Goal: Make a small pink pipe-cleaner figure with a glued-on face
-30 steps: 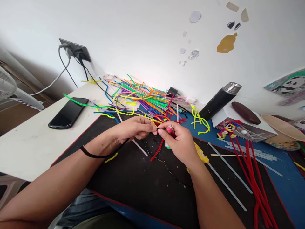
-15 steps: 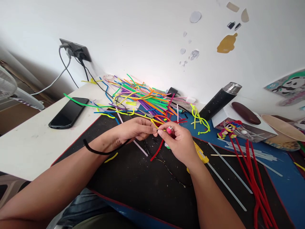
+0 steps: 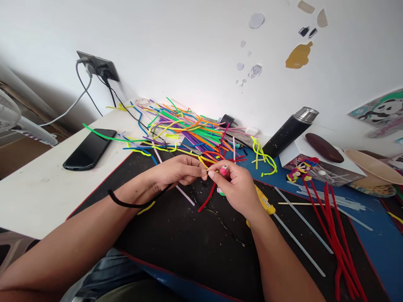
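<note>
Black pipe cleaner (image 3: 126,204) trails from the left hand (image 3: 176,173), which pinches it tight. Right hand (image 3: 236,189) grips a pink piece (image 3: 223,170) near the mat's (image 3: 189,247) far edge.

wall (image 3: 189,42): white, sticker marks | socket (image 3: 97,66): black, cables (image 3: 82,90) plugged | desk (image 3: 37,184): white | fan (image 3: 9,115): far left

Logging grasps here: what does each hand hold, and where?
Left hand pinches a black pipe cleaner near one end. Right hand grips a pink-topped piece in its fingertips, with a red pipe cleaner hanging below.
</note>
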Motion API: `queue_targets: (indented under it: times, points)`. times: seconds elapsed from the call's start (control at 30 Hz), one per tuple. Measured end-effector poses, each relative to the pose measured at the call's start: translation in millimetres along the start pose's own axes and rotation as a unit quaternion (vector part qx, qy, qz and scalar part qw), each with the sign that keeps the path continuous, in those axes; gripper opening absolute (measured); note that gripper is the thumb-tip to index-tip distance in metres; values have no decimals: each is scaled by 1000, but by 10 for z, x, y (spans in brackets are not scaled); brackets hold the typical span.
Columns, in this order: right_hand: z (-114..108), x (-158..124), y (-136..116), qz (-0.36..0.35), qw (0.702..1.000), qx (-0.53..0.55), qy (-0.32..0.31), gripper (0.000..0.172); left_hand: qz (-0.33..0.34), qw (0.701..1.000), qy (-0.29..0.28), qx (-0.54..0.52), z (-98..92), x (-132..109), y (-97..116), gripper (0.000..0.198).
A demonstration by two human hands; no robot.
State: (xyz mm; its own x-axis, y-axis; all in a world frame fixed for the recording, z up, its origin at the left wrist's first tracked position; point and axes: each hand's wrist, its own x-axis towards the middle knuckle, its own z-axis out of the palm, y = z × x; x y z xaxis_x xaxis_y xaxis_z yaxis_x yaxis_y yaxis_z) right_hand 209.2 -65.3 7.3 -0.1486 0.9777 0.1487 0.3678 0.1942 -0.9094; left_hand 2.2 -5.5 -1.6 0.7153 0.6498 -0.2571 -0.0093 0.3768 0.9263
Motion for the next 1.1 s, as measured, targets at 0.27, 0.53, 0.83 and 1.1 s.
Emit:
queue_targets:
  times: [0.27,0.53,0.83,1.1]
  points:
    - [9,15,30,-5,1000,-9,1,13,-4,1000,-4,1,2,15,-33,19]
    - [23,20,10,3,1000,4,7,13,0,999,26,-24,24,48,-52,22]
    - [32,25,2,16,1000,13,1,18,-6,999,26,-31,25,55,-58,22]
    - [65,16,5,27,999,43,5,18,-12,999,27,-34,9,62,-61,24]
